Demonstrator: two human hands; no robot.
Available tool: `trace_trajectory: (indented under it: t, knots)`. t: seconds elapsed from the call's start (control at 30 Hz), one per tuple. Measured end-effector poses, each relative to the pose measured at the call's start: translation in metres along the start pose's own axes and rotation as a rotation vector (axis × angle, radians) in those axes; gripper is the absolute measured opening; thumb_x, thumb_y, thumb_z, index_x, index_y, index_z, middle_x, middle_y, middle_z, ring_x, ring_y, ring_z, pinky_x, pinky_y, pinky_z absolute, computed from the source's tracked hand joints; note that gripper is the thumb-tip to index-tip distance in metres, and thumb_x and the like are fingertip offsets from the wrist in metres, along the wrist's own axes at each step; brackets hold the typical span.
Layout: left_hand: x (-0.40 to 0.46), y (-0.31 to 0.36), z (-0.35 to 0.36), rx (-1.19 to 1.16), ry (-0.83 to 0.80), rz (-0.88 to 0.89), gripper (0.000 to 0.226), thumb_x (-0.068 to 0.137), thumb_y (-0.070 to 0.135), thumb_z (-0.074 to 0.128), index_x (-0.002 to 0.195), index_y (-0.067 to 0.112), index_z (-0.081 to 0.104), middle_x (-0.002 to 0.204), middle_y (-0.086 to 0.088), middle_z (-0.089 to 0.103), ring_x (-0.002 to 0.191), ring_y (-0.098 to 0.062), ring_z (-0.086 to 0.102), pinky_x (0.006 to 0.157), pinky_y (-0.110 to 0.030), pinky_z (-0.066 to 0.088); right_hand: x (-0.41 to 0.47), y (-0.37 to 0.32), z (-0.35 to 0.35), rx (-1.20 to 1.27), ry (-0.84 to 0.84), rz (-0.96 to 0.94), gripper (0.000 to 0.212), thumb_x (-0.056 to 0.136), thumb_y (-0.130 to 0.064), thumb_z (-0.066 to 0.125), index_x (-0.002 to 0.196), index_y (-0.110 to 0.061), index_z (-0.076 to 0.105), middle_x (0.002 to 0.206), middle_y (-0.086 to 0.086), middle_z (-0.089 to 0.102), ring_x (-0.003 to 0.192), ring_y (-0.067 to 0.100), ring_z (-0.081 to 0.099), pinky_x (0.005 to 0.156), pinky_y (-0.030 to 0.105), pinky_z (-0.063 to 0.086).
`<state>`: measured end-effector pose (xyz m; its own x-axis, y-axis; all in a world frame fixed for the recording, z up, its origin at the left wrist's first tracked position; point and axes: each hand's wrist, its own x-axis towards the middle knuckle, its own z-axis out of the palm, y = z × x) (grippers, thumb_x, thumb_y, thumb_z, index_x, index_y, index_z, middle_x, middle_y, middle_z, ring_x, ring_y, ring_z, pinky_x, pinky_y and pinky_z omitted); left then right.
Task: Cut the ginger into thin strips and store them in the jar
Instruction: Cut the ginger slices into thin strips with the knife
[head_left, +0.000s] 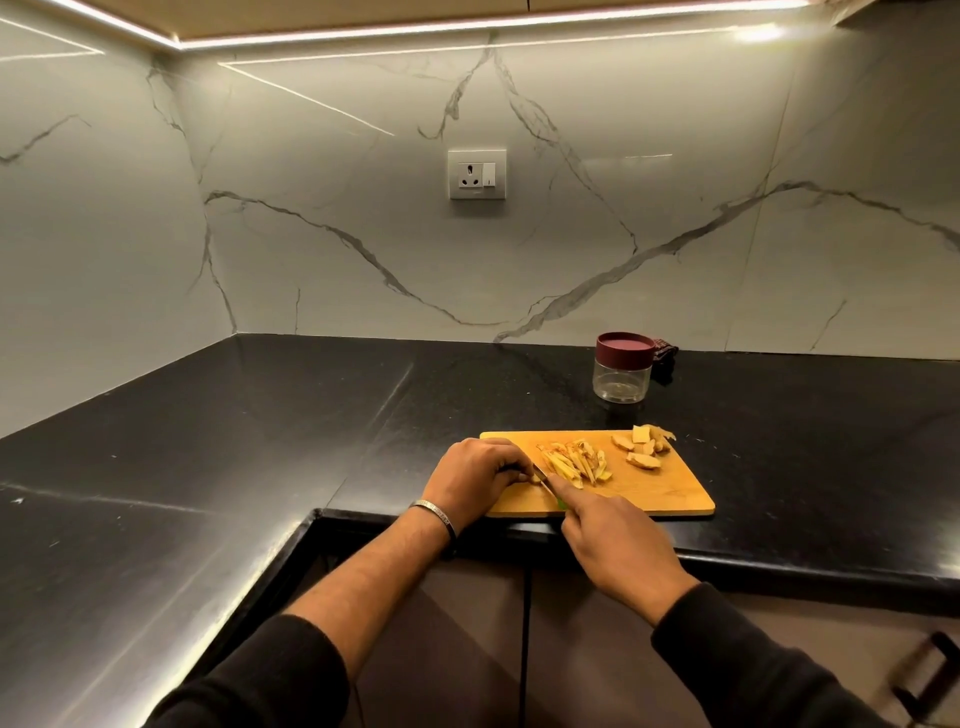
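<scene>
On the cutting board (670, 493) at the surface's (260, 441) near edge, the left hand (475, 480) pinches a ginger piece (534, 478); the right hand (613, 540) grips the knife (543, 479). Strips (574, 462) lie right; the lidded jar (622, 374) stands far right.

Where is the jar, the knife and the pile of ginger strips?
jar (622, 382), head view, clear glass body.
knife (542, 476), head view, blade.
ginger strips (575, 461), head view, middle of pile.

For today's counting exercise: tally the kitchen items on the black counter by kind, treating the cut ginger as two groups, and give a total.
Wooden cutting board: 1
Knife: 1
Clear jar with maroon lid: 1
Dark cloth behind the jar: 1
Pile of ginger strips: 1
Group of uncut ginger chunks: 1
Total: 6
</scene>
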<state>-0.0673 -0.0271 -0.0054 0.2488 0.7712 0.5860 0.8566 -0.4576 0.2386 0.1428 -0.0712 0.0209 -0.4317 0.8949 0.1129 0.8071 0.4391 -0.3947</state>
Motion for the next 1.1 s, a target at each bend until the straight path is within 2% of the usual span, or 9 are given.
trace_trajectory:
  t: [0.17,0.4,0.57,0.7,0.87,1.1]
  knots:
    - [0.000,0.001,0.001,-0.004,0.001,-0.008,0.009,0.089,0.021,0.071,0.095,0.024,0.078,0.096,0.007,0.074,0.087,-0.007,0.068,0.082,-0.017,0.054,-0.014,0.006,0.006,-0.111,0.091,-0.024,0.058,0.108,-0.035,0.034,0.158,-0.042,0.007,0.080,-0.008,0.052,0.075,0.007,0.052,0.066,0.024,0.042]
    - [0.000,0.001,-0.001,0.003,-0.007,0.002,0.009,0.089,0.021,0.071,0.096,0.023,0.078,0.098,0.005,0.074,0.088,-0.008,0.068,0.083,-0.023,0.056,-0.020,0.010,0.003,-0.141,0.107,-0.006,0.055,0.108,-0.035,0.032,0.158,-0.044,0.009,0.082,-0.008,0.053,0.073,0.008,0.050,0.063,0.024,0.038]
    - [-0.001,0.002,-0.002,-0.014,-0.010,0.015,0.009,0.090,0.022,0.071,0.096,0.023,0.078,0.097,0.006,0.074,0.088,-0.007,0.068,0.083,-0.023,0.056,-0.016,0.012,0.004,0.015,0.076,0.014,0.054,0.107,-0.033,0.035,0.157,-0.044,0.017,0.078,-0.005,0.057,0.069,0.010,0.052,0.055,0.021,0.038]
    - [-0.001,0.001,-0.001,-0.010,-0.015,0.018,0.011,0.091,0.022,0.069,0.098,0.022,0.077,0.101,0.005,0.074,0.090,-0.008,0.068,0.087,-0.021,0.055,-0.012,0.009,0.002,0.045,0.058,0.003,0.053,0.107,-0.033,0.038,0.157,-0.043,0.020,0.079,-0.006,0.058,0.069,0.010,0.052,0.055,0.020,0.036]
    - [0.000,0.001,0.000,0.003,-0.007,0.026,0.010,0.090,0.023,0.070,0.097,0.023,0.078,0.099,0.005,0.074,0.088,-0.009,0.068,0.085,-0.022,0.056,-0.002,0.002,-0.001,0.047,0.006,-0.024,0.052,0.107,-0.033,0.040,0.156,-0.041,0.026,0.089,-0.010,0.057,0.075,0.007,0.052,0.058,0.022,0.036]
    - [0.000,0.000,0.000,0.045,0.009,0.034,0.009,0.088,0.026,0.072,0.095,0.025,0.078,0.096,0.007,0.074,0.085,-0.008,0.069,0.081,-0.023,0.057,0.013,-0.004,-0.003,0.029,-0.040,-0.036,0.051,0.107,-0.032,0.038,0.156,-0.040,0.026,0.100,-0.008,0.055,0.083,0.006,0.051,0.063,0.022,0.037]
